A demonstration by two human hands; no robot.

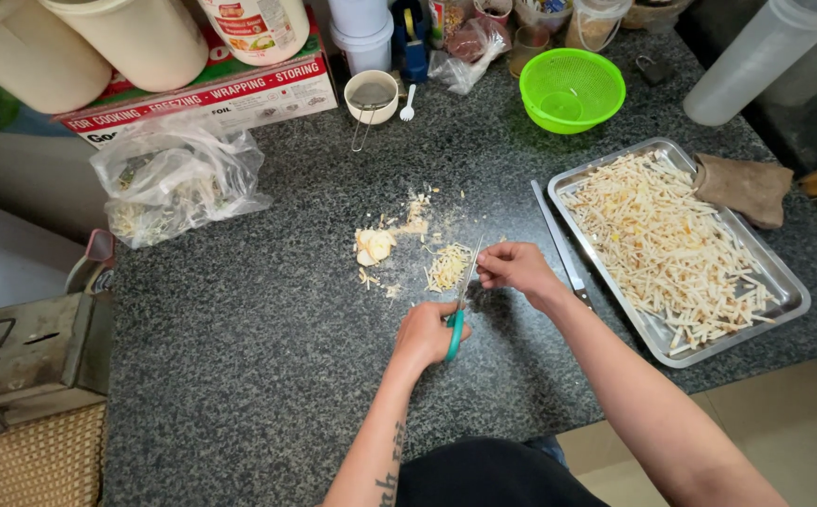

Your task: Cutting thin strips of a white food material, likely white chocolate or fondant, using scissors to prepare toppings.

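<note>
My left hand (425,333) grips green-handled scissors (458,305), blades pointing up and away over the dark speckled counter (268,347). My right hand (516,268) pinches a small pale piece right at the blades. Just left of the blades lies a little heap of cut pale strips (446,267). Further left sit some uncut pale slices (374,246) with crumbs around them. A metal tray (789,282) to the right holds a wide layer of the same thin strips.
A knife (557,242) lies beside the tray's left edge. A green strainer bowl (572,89), a small cup with a sieve (371,96), a plastic bag (174,176), a foil box, tubs and a brown cloth (745,188) ring the counter's back.
</note>
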